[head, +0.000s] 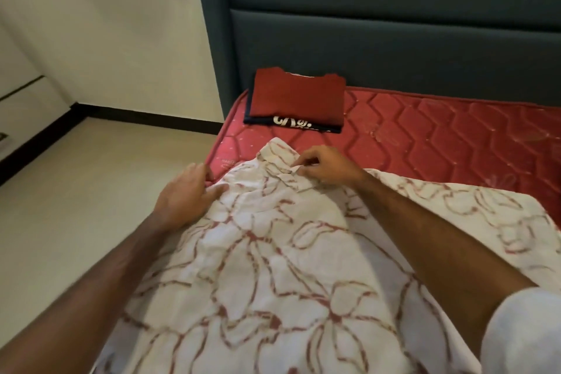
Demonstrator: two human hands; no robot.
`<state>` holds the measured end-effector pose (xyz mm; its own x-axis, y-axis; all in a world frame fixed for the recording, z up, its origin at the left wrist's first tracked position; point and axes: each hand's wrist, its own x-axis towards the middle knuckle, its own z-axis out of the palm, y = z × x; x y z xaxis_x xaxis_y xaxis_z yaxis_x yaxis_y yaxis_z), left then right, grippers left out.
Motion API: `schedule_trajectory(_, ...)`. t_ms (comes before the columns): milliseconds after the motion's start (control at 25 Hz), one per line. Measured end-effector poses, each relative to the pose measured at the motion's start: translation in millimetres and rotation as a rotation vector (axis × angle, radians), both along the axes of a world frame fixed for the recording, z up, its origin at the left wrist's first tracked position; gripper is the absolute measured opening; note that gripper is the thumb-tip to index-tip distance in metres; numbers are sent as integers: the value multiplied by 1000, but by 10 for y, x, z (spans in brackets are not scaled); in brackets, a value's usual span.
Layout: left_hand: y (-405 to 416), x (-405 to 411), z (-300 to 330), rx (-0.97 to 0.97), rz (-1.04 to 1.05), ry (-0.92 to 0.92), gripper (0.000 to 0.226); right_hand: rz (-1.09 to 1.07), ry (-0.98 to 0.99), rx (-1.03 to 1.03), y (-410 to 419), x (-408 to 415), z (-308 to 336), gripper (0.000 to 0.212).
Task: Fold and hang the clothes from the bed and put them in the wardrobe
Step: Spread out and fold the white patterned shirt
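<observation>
Nearest the camera, a white shirt with a red floral print (273,267) lies spread on the red mattress (440,136), at the left edge of the bed. Its long axis runs from the viewer away toward the headboard, with the collar end pointing far.

Left hand (185,191): resting on the shirt's left shoulder area, fingers (217,190) fairly straight and together, pressing the cloth flat; no pinch visible.

Right hand (324,167): at the collar, fingers (299,161) curled and pinching a fold of fabric.

Judgement: the step in hand appears to be squaring the collar and shoulders before folding or hanging. To do it well, hold the left side pinned while the right draws the collar taut along the long axis, and smooth out the visible creases before any fold is made.

Beyond, near the dark green headboard (379,39), a folded red garment (296,97) sits on a folded dark garment with white lettering (291,124), well apart from the shirt. No wardrobe is in view.
</observation>
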<state>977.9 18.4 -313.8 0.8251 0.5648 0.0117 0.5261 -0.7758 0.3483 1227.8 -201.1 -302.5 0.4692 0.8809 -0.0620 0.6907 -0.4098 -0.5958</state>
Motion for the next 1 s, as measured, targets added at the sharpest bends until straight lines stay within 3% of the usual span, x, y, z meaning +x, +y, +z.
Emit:
schedule_trajectory(120,222,4,94,-153,-54,196,36,-39,216,-10,57,156,129,5)
schedule_trajectory(200,244,22,128,-108,-131,240,35,-358,342,185,104,428,58,12)
schedule_trajectory(280,253,27,136,-90,-94,100,22,-828,448,494,70,679,-25,16)
schedule_trajectory(320,254,20,136,-84,-39,39,18,-955,416,558,22,730,-57,18)
schedule_trajectory(400,275,-11,126,-14,59,20,22,-888,344,461,-9,664,-108,30)
schedule_trajectory(480,297,-34,107,15,116,68,27,-652,323,237,-19,508,-166,67)
schedule_trajectory(560,239,-42,69,1,88,107,27,-580,274,117,-67,461,-249,91)
schedule_trajectory(600,187,-30,64,0,74,97,24,-557,263,101,-79,482,-272,88)
schedule_trajectory(760,155,189,52,-69,17,-38,25,-521,306,38,9,500,-83,40)
schedule_trajectory(880,201,536,49,-312,-61,-132,31,-526,349,-42,146,515,64,26)
schedule_trajectory(1000,220,949,-4,-376,-202,-149,35,-472,390,20,271,623,101,22)
